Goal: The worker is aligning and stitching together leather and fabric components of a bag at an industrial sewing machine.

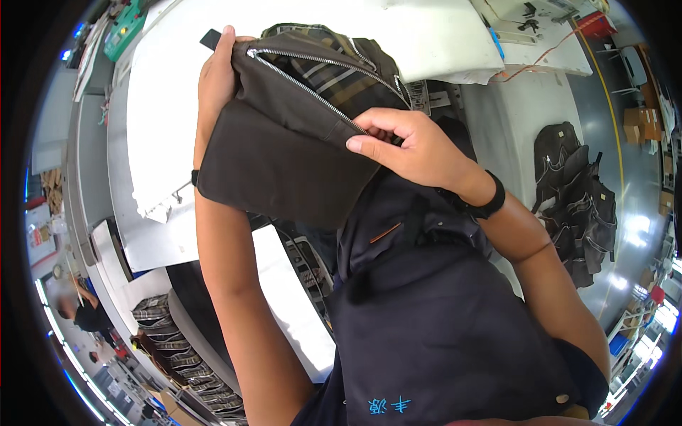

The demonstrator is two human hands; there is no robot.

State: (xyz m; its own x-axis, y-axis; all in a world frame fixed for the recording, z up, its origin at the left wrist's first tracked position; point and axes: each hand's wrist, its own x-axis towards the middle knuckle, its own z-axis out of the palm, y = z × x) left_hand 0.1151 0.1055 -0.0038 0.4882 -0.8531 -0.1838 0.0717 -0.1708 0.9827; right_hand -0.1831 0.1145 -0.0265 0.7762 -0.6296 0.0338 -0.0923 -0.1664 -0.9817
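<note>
A dark brown fabric bag [284, 160] with a plaid lining [332, 82] is held up over the edge of a white worktable. Its long metal zipper [312, 96] gapes apart, so the lining shows inside. My left hand [219, 74] grips the bag's upper left corner, beside a short black tab [211, 39]; part of this hand is behind the cloth. The fingers of my right hand [408, 142] curl over the zipper's lower edge, pinching it with the thumb. A flat panel of the bag hangs down across my left wrist.
The white worktable [163, 135] spreads behind the bag. On the right, a pile of dark bag pieces [568, 192] lies by the grey floor. Stacked plaid-lined pieces [181, 348] stand at lower left. A dark apron [440, 312] covers my front. Another person [89, 309] is far left.
</note>
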